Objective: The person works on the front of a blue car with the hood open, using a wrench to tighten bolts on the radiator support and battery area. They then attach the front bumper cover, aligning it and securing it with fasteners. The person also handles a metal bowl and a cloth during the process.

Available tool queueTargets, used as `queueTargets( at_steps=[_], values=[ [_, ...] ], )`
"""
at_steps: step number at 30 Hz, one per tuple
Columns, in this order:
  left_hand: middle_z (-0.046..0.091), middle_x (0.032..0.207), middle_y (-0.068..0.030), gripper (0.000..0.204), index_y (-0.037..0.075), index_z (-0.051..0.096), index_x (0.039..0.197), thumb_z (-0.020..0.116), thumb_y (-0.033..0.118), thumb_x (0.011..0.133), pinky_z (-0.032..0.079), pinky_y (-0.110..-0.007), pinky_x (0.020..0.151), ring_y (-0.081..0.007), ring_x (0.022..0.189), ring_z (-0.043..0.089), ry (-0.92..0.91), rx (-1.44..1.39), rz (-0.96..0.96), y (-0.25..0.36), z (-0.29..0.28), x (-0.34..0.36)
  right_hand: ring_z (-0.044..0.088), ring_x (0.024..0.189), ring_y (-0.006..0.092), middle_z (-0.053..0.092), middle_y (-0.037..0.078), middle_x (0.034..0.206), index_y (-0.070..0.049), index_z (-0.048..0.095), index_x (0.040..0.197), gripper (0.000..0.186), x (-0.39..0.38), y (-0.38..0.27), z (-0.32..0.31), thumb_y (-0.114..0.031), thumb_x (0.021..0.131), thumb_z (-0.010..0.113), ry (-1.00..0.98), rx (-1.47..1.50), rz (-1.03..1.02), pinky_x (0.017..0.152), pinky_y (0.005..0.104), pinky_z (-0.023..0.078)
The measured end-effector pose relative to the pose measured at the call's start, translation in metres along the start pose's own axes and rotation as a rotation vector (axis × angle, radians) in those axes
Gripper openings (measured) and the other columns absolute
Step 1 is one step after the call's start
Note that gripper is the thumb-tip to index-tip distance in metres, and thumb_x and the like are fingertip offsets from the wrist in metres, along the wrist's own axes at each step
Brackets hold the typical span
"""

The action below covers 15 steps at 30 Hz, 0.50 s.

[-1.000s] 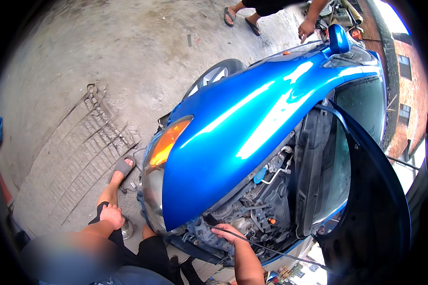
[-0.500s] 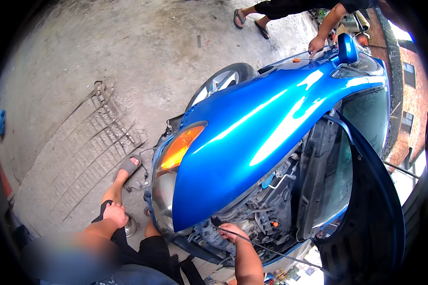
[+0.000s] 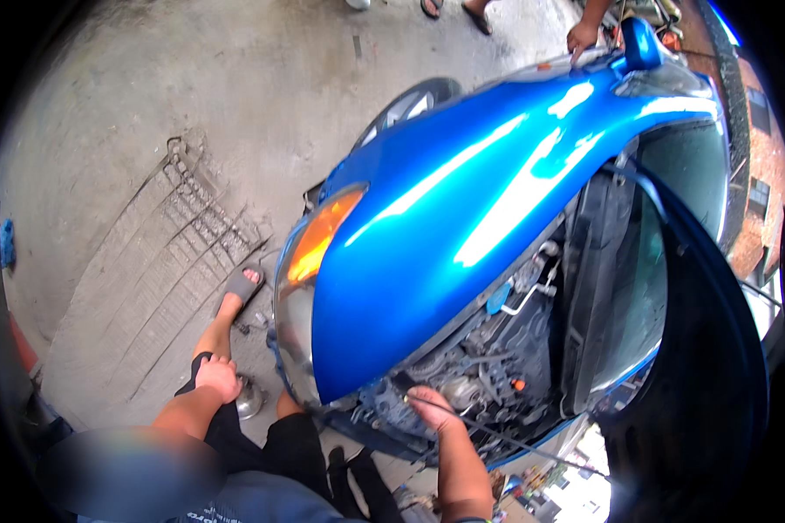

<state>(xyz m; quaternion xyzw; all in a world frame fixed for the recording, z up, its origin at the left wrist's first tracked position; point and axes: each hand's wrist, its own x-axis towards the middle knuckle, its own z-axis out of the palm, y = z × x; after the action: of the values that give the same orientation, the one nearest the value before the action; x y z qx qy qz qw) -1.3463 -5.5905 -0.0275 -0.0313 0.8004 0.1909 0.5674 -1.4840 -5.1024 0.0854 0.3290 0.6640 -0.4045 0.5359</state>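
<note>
The work in hand looks like a reach into the engine bay of a blue car, at the front corner just behind the headlight. The right hand rests at the bay's front edge, under the lip of the blue fender, its fingers curled loosely downward onto the dark parts there; whether it has hold of anything I cannot tell, since the fingertips are hidden among the parts. A thin dark rod or cable runs from just beside this hand off to its right and downward, touching or nearly touching the thumb side, though the contact itself is too small to make out. Beyond the hand, further into the bay, lie a metal pipe and a small blue cap, both well apart from the fingers. The left hand is closed into a loose fist and propped on the person's own left knee, holding nothing visible; just below it a small shiny metal bowl sits on the concrete floor. As a judgement, the step is feeling for or working on a part at the bay's front edge, and the next move calls for a firmer, surer grip made largely by touch, since the fender blocks much of the view. At the far side of the car another person's hand rests near the wing mirror
</note>
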Motion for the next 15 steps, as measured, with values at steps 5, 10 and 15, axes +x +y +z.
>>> queueTargets(
  at_steps=[5, 10, 15],
  values=[
    [0.061, 0.118, -0.0140, 0.046, 0.002, 0.063, 0.115, 0.054, 0.038, 0.087, 0.043, -0.044, 0.100, -0.0289, 0.119, 0.055, 0.074, 0.112, 0.018, 0.013, 0.011, 0.010, 0.054, 0.079, 0.0073, 0.062, -0.006, 0.087, -0.013, 0.065, 0.097, 0.010, -0.001, 0.002, 0.013, -0.021, 0.092, 0.068, 0.130, 0.265, -0.104, 0.072, 0.0225, 0.044],
    [0.062, 0.118, -0.0127, 0.041, 0.003, 0.062, 0.115, 0.055, 0.033, 0.087, 0.041, -0.044, 0.102, -0.0290, 0.119, 0.054, 0.057, 0.102, -0.006, 0.023, 0.023, 0.016, 0.054, 0.079, 0.0078, 0.062, -0.003, 0.086, -0.008, 0.063, 0.095, 0.009, -0.002, -0.007, 0.016, -0.018, 0.095, 0.064, 0.019, 0.355, -0.151, 0.073, 0.0216, 0.042],
    [0.062, 0.118, -0.0128, 0.038, 0.003, 0.063, 0.113, 0.054, 0.031, 0.088, 0.040, -0.043, 0.102, -0.0284, 0.119, 0.054, 0.040, 0.137, -0.022, 0.038, 0.027, 0.020, 0.058, 0.087, 0.0138, 0.063, 0.001, 0.091, -0.006, 0.062, 0.099, 0.008, 0.004, 0.010, 0.005, -0.013, 0.094, 0.063, -0.024, 0.463, -0.157, 0.082, 0.0275, 0.045]
  ],
)
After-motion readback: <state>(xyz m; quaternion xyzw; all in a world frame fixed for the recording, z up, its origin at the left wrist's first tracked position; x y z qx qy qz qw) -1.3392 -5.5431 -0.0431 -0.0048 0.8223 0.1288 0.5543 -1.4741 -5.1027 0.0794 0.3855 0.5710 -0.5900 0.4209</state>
